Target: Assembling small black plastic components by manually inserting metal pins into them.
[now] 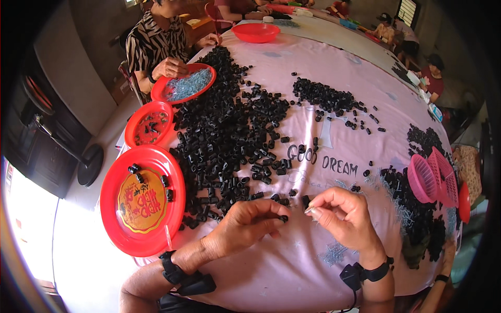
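Note:
Over the near middle of the table, my left hand (249, 221) is closed, with a short black tubular piece (283, 218) pinched at its fingertips. Just to its right, my right hand (342, 215) pinches a small pale, shiny piece (309, 209) between thumb and finger; its exact kind is too small to tell. Another black piece stands close to those fingertips, and I cannot tell whether they touch it. Beyond both hands spreads a large heap of black tubular pieces (224, 130). Thin bluish, shiny slivers (334, 254) lie scattered below my right hand.
A large red plate (108, 208) with a few black pieces is at left, beside a smaller red bowl (129, 129). Pink baskets (421, 180) stand at right near more black pieces. Across the left side, a co-worker's hand (171, 68) is over a red plate of bluish slivers (188, 86).

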{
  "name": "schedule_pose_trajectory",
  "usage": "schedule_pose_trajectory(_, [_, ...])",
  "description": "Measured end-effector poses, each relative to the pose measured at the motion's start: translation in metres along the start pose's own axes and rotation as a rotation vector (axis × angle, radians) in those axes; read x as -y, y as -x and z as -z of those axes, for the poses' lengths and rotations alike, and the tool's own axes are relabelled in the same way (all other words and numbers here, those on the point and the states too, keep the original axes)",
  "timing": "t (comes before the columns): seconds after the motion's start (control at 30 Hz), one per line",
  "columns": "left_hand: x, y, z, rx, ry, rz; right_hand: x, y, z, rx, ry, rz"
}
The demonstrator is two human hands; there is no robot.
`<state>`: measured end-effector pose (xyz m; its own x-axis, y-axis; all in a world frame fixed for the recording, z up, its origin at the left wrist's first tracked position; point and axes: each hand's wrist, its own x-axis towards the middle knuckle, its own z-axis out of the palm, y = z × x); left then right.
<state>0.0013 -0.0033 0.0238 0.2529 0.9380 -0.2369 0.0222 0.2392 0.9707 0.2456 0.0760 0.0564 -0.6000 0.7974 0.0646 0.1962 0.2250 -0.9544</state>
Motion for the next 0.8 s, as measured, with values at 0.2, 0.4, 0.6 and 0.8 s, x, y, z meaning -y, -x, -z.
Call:
schedule_pose_trajectory(0.2, [0.007, 0.007, -0.012, 0.064, 0.215, -0.001, 0.008, 0.002, -0.017, 0.068, -0.021, 0.036])
schedule_pose_trajectory(0.4, [0.012, 0.003, -0.014, 0.07, 0.279, -0.026, 0.002, 0.004, -0.023, 0.06, 0.084, 0.09])
schedule_pose_trajectory(0.6, [0.015, 0.0, -0.009, 0.066, 0.332, -0.084, -0.002, 0.001, -0.023, 0.033, 0.156, 0.144])
schedule_pose_trajectory(0.8, [0.026, -0.001, -0.01, 0.066, 0.425, -0.099, 0.002, -0.002, -0.027, 0.051, 0.278, 0.265])
